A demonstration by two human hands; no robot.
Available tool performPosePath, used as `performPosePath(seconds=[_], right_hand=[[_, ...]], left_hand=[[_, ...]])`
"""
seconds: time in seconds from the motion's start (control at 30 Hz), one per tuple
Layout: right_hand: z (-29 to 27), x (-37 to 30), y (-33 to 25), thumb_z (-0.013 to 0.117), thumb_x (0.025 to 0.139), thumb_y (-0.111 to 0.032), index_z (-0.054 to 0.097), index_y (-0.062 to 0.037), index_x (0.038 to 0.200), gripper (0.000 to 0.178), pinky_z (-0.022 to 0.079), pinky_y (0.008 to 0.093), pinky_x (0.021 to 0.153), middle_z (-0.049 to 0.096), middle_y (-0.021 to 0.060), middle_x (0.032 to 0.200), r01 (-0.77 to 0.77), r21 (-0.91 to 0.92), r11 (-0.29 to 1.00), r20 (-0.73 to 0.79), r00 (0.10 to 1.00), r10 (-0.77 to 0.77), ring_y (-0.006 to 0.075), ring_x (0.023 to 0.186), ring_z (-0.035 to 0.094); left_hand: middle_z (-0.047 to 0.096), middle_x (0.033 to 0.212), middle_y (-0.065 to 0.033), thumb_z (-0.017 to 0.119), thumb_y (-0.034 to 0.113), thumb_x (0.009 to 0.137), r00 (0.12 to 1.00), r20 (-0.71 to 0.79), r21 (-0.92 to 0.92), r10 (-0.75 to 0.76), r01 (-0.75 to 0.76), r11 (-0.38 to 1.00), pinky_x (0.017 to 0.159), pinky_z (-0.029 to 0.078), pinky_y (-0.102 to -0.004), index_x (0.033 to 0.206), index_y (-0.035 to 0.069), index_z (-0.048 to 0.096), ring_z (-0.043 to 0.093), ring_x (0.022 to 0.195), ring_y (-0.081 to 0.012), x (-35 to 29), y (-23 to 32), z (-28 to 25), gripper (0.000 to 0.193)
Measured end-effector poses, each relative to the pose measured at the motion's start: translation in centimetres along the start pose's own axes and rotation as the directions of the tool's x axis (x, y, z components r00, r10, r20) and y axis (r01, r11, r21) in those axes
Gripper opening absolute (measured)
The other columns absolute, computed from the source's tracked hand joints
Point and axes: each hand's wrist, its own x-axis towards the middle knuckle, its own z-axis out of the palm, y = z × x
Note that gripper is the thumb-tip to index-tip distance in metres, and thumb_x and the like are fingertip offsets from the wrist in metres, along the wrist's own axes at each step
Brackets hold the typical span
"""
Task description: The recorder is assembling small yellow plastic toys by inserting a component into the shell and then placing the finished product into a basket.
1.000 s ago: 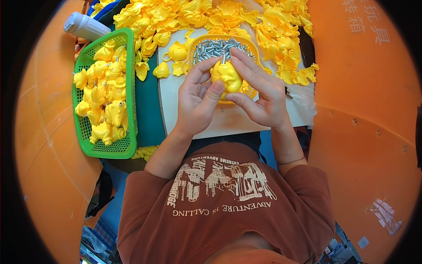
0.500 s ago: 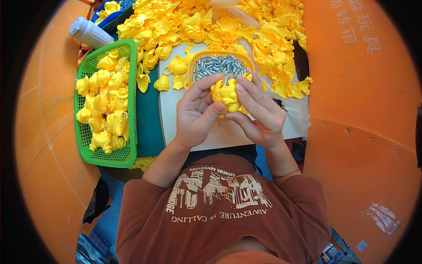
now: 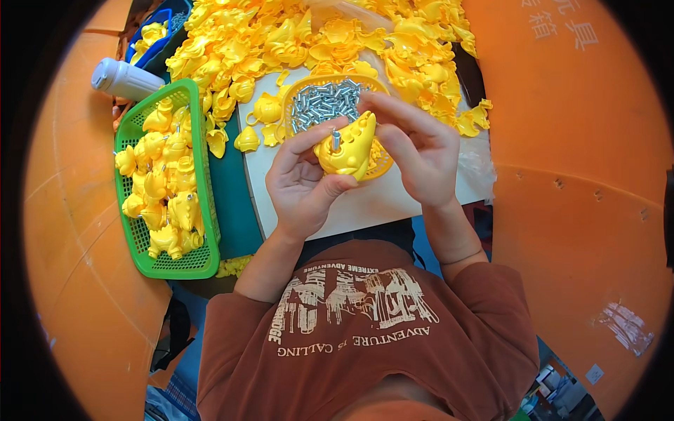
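A yellow plastic toy figure [image 3: 354, 146] with a pointed end is held over the small basket. Its near left part rests in my left hand [image 3: 302, 179], with the thumb below and the fingers behind. A silvery metal pin [image 3: 336, 140] stands up out of the figure. My right hand [image 3: 425, 151] is at the figure's pointed end, fingers curved behind the tip and thumb along its right side; how firmly they press cannot be seen. Just beyond my hands, the yellow basket [image 3: 288, 105] holds many similar metal pins [image 3: 324, 102], and small yellow pieces show at its near end.
A green basket [image 3: 210, 238] on the left holds yellow figures, some with pins showing. Yellow shells [image 3: 246, 45] are heaped across the far side. A white bottle [image 3: 126, 78] lies near a blue container [image 3: 165, 59]. Orange panels [image 3: 569, 231] flank me.
The figure has been turned so its pointed end faces up and right, and its pin now shows at the left. My right hand has loosened and shifted toward the tip. The view has moved slightly.
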Motion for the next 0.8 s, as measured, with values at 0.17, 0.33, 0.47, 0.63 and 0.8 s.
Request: performPosePath(seconds=[0.17, 0.33, 0.47, 0.63, 0.8], right_hand=[[0.2, 0.3, 0.5, 0.057, 0.083, 0.004, 0.062, 0.0068, 0.100, 0.018, 0.050, 0.0240, 0.077, 0.065, 0.0139, 0.095, 0.098, -0.303, 0.948, -0.024, 0.994, -0.110, 0.0152, 0.085, 0.062], [0.5, 0.0, 0.7, 0.057, 0.083, 0.004, 0.063, 0.0069, 0.096, 0.015, 0.050, 0.0249, 0.077, 0.065, 0.0140, 0.095, 0.115, -0.316, 0.942, -0.069, 0.987, -0.144, 0.0159, 0.085, 0.062], [0.0, 0.6, 1.0, 0.057, 0.083, 0.003, 0.063, 0.0069, 0.096, 0.014, 0.050, 0.0271, 0.078, 0.064, 0.0152, 0.098, 0.292, -0.372, 0.881, 0.031, 0.953, -0.302, 0.0179, 0.087, 0.062], [0.0, 0.9, 1.4, 0.058, 0.085, -0.004, 0.062, 0.0070, 0.098, 0.017, 0.050, 0.0291, 0.081, 0.063, 0.0167, 0.099, 0.028, -0.082, 0.996, 0.010, 1.000, -0.027, 0.0198, 0.089, 0.062], [-0.6, 0.9, 1.5, 0.057, 0.087, -0.009, 0.062, 0.0069, 0.100, 0.021, 0.049, 0.0305, 0.082, 0.063, 0.0170, 0.099, -0.127, -0.013, 0.992, 0.088, 0.988, 0.128, 0.0208, 0.090, 0.062]], left_hand=[[0.046, 0.124, -0.0242, 0.074, 0.003, 0.070, 0.999, -0.017, 0.028, 0.038, -0.037, 0.999, 0.096, 0.043, -0.0369, 0.118, -0.005, 0.043, 0.048, 0.115, -0.0265, -0.2, -0.5, 0.2, 0.058], [0.047, 0.123, -0.0251, 0.075, 0.003, 0.069, 0.997, -0.046, 0.020, 0.064, -0.063, 0.998, 0.096, 0.043, -0.0370, 0.118, -0.006, 0.043, 0.049, 0.114, -0.0268, -0.4, -1.0, 0.2, 0.059], [0.047, 0.123, -0.0254, 0.075, 0.004, 0.069, 0.999, -0.024, -0.008, 0.037, -0.037, 0.999, 0.096, 0.043, -0.0372, 0.118, -0.006, 0.043, 0.049, 0.114, -0.0270, -0.3, -0.6, 0.2, 0.059], [0.048, 0.122, -0.0235, 0.072, 0.012, 0.074, 0.999, -0.018, -0.031, 0.045, -0.046, 0.998, 0.095, 0.043, -0.0370, 0.120, -0.006, 0.041, 0.050, 0.113, -0.0267, -0.2, -0.5, 0.2, 0.058], [0.045, 0.125, -0.0206, 0.066, 0.015, 0.081, 1.000, -0.015, 0.007, 0.002, -0.002, 1.000, 0.097, 0.039, -0.0352, 0.125, -0.005, 0.036, 0.046, 0.116, -0.0251, -0.2, -0.5, 0.5, 0.057]])
